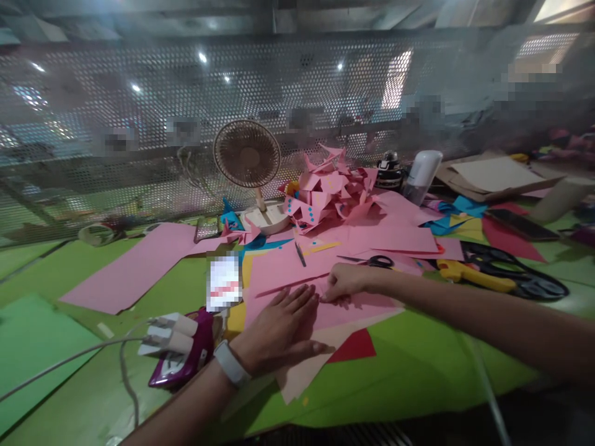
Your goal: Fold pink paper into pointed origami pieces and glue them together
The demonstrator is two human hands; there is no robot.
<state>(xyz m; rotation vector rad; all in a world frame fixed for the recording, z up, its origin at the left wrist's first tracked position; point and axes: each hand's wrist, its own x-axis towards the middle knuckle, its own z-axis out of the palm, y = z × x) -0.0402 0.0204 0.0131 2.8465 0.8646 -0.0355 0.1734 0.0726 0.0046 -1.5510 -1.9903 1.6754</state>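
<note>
My left hand (281, 325), with a white band at the wrist, lies flat on pink paper (279, 272), fingers stretched out and holding nothing. Beside it, my right hand (346, 283) is closed, its curled fingers pressed down on the same paper. What those fingers hold, if anything, is hidden. Just beyond the right hand lie black-handled scissors (381, 261), their blades pointing left. A small dark pointed tool (300, 254) rests on the pink sheet. Under the near edge are a pale paper strip (302, 371) and a red paper piece (356, 347).
A pile of folded pink paper shapes (330, 189) stands at the back, beside a small fan (248, 155). Left are a purple power strip (181, 359) with cables and a long pink sheet (134, 266). A yellow-and-black tool (478, 275) lies right. Perforated mesh (153, 105) rises behind.
</note>
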